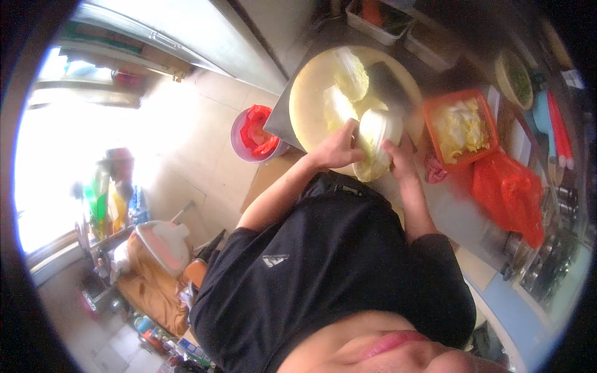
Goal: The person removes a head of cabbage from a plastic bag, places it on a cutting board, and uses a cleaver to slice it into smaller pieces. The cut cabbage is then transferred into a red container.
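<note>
My left hand (pixel 343 147) holds the left side of a napa cabbage piece (pixel 380 135), and my right hand (pixel 401 158) grips its right side. The piece is tilted over the near edge of a large round, pale yellow board (pixel 308 107). Farther back on that board lie a cut cabbage piece (pixel 350 77) and another one (pixel 338 109). A dark flat thing (pixel 389 86), perhaps a cleaver blade, rests at the board's right side. An orange plastic basket (pixel 494 123) with cabbage leaves (pixel 461 126) stands right of the board.
A red plastic bag (pixel 508 191) and a pink cloth (pixel 436 170) lie near the basket. On the floor at left stands a bucket (pixel 239 140) with a red bag liner. White trays (pixel 373 30) are behind the board; a bowl of greens (pixel 513 79) is far right.
</note>
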`<action>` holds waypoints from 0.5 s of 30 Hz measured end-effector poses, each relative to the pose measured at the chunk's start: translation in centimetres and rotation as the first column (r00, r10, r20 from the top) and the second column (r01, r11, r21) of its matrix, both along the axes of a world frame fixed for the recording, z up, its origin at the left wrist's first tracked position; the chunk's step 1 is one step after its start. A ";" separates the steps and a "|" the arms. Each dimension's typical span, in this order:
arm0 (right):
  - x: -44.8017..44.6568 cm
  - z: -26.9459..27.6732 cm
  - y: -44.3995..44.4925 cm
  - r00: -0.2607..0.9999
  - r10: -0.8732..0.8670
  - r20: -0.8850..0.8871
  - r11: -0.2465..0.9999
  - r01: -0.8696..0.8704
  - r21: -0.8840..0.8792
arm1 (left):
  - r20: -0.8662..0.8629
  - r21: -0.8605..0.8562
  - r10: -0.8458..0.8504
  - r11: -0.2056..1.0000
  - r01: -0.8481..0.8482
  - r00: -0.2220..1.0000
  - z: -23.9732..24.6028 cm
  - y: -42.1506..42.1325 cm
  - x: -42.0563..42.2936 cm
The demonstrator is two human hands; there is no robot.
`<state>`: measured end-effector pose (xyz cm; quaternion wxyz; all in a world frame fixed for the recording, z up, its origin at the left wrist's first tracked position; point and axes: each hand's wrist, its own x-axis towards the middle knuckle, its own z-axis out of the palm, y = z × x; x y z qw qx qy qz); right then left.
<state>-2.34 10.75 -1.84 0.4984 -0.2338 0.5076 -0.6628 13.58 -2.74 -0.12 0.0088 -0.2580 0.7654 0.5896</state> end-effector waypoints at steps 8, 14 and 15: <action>-1.4 0.8 1.3 0.904 0.001 0.428 0.974 0.097 -0.207 | -0.142 0.323 0.305 0.914 -0.247 0.942 -2.3 -2.0 -0.1; -2.8 2.5 0.7 0.916 0.081 0.392 0.930 0.072 -0.361 | -0.214 -0.384 0.403 0.803 -0.456 0.890 -1.3 -4.5 -1.6; -2.9 2.4 0.5 0.911 0.099 0.401 0.912 0.079 -0.403 | -0.242 -0.246 0.311 0.897 -0.368 0.919 -0.6 -4.1 -1.7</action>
